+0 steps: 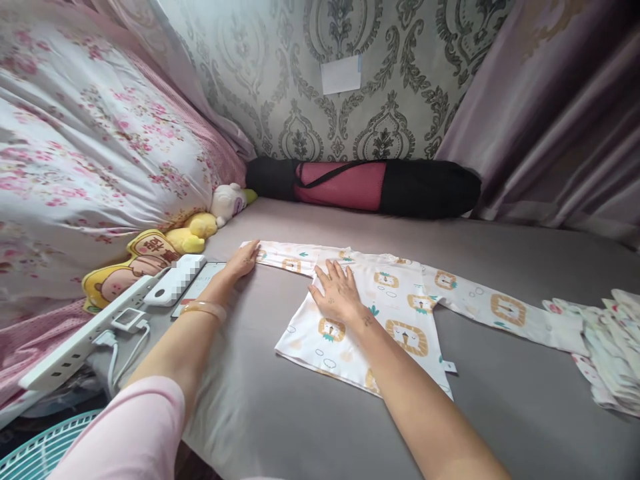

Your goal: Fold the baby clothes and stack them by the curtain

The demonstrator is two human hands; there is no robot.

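Observation:
A small white long-sleeved shirt point(373, 323) printed with orange lion faces lies spread on the grey bed sheet point(260, 407), its sleeves stretched out to both sides. At the cuff of the sleeve on the left is my left hand point(245, 260); its fingers lie over the cuff edge, and whether they pinch the cloth I cannot make out. My right hand point(336, 290) rests flat on the shirt's chest near the left armhole, fingers spread. The right-side cuff reaches a pile of folded clothes point(613, 353).
Along the left edge are a white power strip point(75, 340) with a plugged-in charger point(129, 320), a white device point(175, 280), a phone point(213, 270) and plush toys point(193, 233). A black and pink rolled bag point(345, 187) lies by the wall. A teal basket point(45, 443) stands lower left.

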